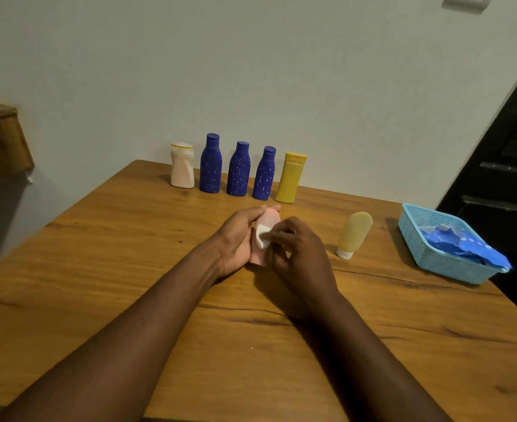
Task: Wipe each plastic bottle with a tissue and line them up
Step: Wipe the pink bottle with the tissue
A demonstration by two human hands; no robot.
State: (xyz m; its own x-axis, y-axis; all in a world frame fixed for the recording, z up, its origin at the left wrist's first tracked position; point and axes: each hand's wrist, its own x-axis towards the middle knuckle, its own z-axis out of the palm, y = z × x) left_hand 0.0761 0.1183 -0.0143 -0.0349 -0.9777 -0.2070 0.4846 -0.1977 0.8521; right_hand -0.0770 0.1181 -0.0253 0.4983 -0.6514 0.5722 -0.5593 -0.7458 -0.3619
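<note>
Head view: yellow tube & basket beside right hand.

One head-worn wide-angle view looks forward and down over the wooden counter toward the wall, close above both forearms

Both forearms run in from the near edge, bare from there to the wrists: no sleeve or cuff shows anywhere along them. The left hand is bare too, no glove, and no ring or band shows on the part that faces the camera. The right hand is likewise ungloved, its back and knuckles plain, nothing strapped at the wrist. No watch or bracelet shows on either arm. The fingernails are too small and dim to tell anything about.
</note>
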